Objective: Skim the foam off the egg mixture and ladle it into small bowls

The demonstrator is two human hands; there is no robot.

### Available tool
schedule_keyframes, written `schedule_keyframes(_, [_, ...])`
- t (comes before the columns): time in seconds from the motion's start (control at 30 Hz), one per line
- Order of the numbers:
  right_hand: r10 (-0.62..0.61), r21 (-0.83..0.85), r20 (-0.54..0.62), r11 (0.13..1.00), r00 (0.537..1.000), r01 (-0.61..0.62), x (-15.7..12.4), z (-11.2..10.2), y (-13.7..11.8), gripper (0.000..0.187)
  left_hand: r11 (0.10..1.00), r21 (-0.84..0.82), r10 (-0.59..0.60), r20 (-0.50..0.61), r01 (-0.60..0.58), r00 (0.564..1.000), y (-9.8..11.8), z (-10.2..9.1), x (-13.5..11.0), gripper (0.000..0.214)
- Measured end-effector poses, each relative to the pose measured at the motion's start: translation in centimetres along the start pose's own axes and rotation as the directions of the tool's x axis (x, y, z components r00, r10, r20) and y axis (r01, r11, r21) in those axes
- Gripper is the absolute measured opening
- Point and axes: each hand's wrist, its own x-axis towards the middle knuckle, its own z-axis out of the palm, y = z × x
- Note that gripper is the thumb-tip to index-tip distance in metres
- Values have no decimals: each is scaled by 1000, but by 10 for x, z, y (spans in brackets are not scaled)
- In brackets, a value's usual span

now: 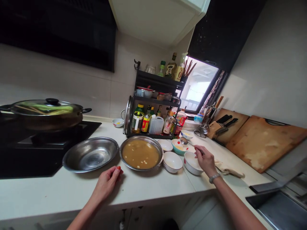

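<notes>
My right hand [203, 159] is closed around the handle of a metal spoon [184, 141]. The spoon's head is over a teal-sided bowl [180, 150] with pale contents; whether it touches them I cannot tell. Below this hand stands a white bowl [190, 166], partly hidden by it. My left hand [109, 182] is closed above the counter's front part, fingers curled and an orange-red spot at the thumb tip; its inside is hidden. Nearest to it are a steel basin of brown liquid with pale bits [141, 155] and a shiny steel basin [92, 156].
More white bowls [172, 162] stand beside the brown liquid. Behind them a black rack [157, 102] holds bottles and jars. A lidded pan [48, 116] sits on the stove at left. Cutting boards [266, 140], a knife block [214, 129] and a sink [283, 207] are at right.
</notes>
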Motion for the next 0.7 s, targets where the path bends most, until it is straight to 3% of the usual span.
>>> schedule_keyframes(0.1, [-118,16,1,993,993,118,-1,4,-17,23,1000,-6,1,-1,-1,1000,-4,1,1,54])
schedule_keyframes(0.17, [-107,74,-26,991,994,109,-3,10,-33,20,1000,-14,0,-4,0,1000,-6,1,1,53])
schedule_keyframes(0.27, [5,236,-19,972,1000,0,-10,29,-58,21,1000,-15,-4,-11,4,1000,-6,1,1,53])
schedule_keyframes(0.43, [72,390,128,914,989,-117,-28,69,-89,25,1000,-28,10,-13,-11,1000,-1,2,0,52])
schedule_keyframes(0.57, [138,433,255,868,957,-241,-39,93,-102,31,999,-31,21,-12,-22,1000,2,3,0,53])
schedule_keyframes(0.7, [352,505,230,754,907,-421,-33,101,-107,38,999,-19,32,-5,-32,999,-1,2,1,53])
